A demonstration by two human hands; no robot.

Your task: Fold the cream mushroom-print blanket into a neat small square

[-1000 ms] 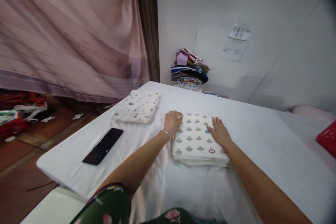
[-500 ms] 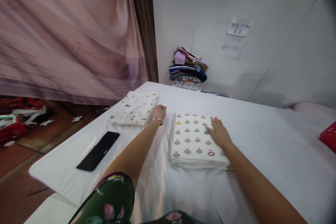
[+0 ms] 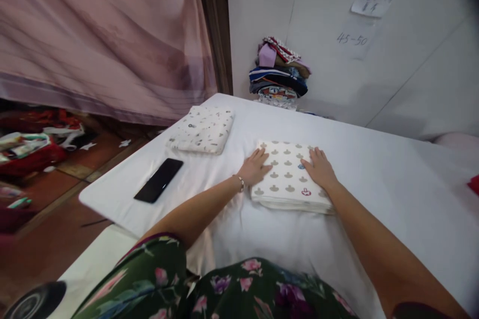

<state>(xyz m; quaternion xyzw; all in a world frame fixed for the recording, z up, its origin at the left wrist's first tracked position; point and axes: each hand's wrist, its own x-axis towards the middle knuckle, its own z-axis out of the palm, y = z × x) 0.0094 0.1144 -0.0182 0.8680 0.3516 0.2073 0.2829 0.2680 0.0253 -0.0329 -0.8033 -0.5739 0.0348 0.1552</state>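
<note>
A folded white cloth with grey mushroom-like prints (image 3: 288, 175) lies in front of me on the white table (image 3: 374, 174). On its left side rests my left hand (image 3: 255, 166), fingers spread flat over the top. My right hand (image 3: 320, 168) lies flat on the right side of the same cloth, fingers apart. Neither hand grips anything. To the left, a second folded white cloth with small dark prints (image 3: 205, 130) sits apart from both hands. A black phone (image 3: 159, 180) lies nearer to me at the table's left edge.
Against the grey wall behind the table stands a stack of folded clothes (image 3: 279, 75). A pink curtain (image 3: 112, 35) hangs at the left. Red items (image 3: 33, 152) lie on the floor below it. Paper signs (image 3: 372, 2) are taped to the wall.
My left hand has moved from beside the small-print cloth onto the left side of the mushroom-print cloth and spread flat. My right hand stays on that cloth. The view has shifted.
</note>
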